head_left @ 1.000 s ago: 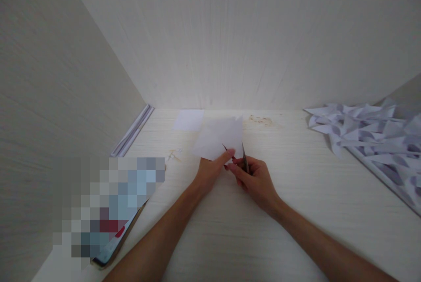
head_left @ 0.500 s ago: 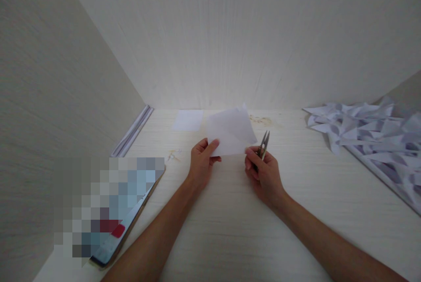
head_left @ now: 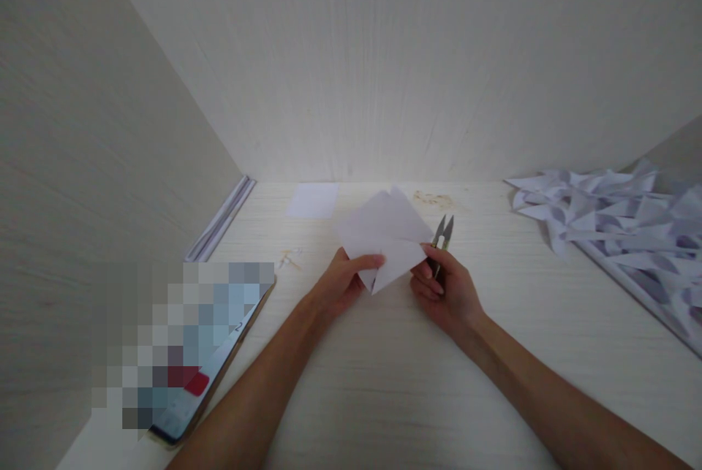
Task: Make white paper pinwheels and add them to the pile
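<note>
Above pale desk (head_left: pixel 384 382), folded paper (head_left: pixel 387 236) now turned point-down, left hand (head_left: pixel 343 283) pinching it, right hand (head_left: pixel 447 291) gripping snips (head_left: pixel 443 230).

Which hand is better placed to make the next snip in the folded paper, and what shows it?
Probably the right hand: it already holds the small snips, blades open beside the folded paper. The left hand grips the paper's lower edge, steadying it.

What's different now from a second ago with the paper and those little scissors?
The right hand drew the snips out to the right, away from the folded paper, their blades now pointing up and slightly open. The left hand turned the paper, so a corner points down. Both hands pinch the paper throughout. The phone, small sheet and folded pile stayed put.
</note>
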A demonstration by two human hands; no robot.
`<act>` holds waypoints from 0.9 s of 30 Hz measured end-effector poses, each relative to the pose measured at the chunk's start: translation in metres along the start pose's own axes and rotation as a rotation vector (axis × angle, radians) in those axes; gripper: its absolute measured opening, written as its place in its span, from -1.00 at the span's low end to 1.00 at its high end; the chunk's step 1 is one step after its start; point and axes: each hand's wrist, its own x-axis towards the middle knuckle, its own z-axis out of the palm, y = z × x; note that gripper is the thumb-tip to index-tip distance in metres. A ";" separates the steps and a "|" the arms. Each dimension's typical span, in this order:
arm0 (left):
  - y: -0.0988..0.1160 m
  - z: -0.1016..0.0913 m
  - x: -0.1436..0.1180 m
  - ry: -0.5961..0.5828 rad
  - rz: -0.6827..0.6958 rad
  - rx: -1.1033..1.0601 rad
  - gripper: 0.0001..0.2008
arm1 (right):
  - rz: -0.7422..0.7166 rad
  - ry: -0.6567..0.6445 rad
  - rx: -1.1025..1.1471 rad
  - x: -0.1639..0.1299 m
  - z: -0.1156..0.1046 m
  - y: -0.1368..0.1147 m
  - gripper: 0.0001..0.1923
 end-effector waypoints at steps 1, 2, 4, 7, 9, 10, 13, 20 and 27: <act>0.001 0.001 -0.001 0.005 -0.012 -0.016 -0.71 | 0.023 -0.013 0.012 0.000 0.000 -0.001 -0.79; 0.002 0.001 -0.001 0.020 -0.027 -0.032 -0.71 | 0.043 -0.025 0.017 0.000 0.000 -0.002 -0.78; 0.004 0.001 -0.002 0.063 -0.059 -0.069 -0.72 | 0.064 -0.048 0.015 -0.001 0.000 -0.002 -0.76; 0.006 0.000 -0.002 0.101 -0.101 -0.128 -0.75 | 0.048 -0.080 0.001 -0.003 0.001 -0.003 -0.75; 0.005 -0.003 -0.001 0.104 -0.110 -0.174 -0.79 | 0.024 -0.089 -0.009 -0.003 0.001 -0.003 -0.78; 0.005 -0.004 -0.001 0.105 -0.112 -0.193 -0.81 | 0.017 -0.091 -0.012 -0.003 0.000 -0.003 -0.81; 0.005 -0.008 0.001 0.112 -0.123 -0.244 -0.82 | 0.000 -0.099 0.011 -0.001 -0.002 -0.004 -0.88; 0.001 0.001 0.006 0.253 0.185 -0.237 -0.78 | -0.012 -0.027 -0.015 0.001 0.002 0.001 -0.84; -0.019 0.008 0.006 0.295 0.339 0.105 -0.82 | -0.098 -0.015 -0.394 -0.004 0.005 0.018 -0.80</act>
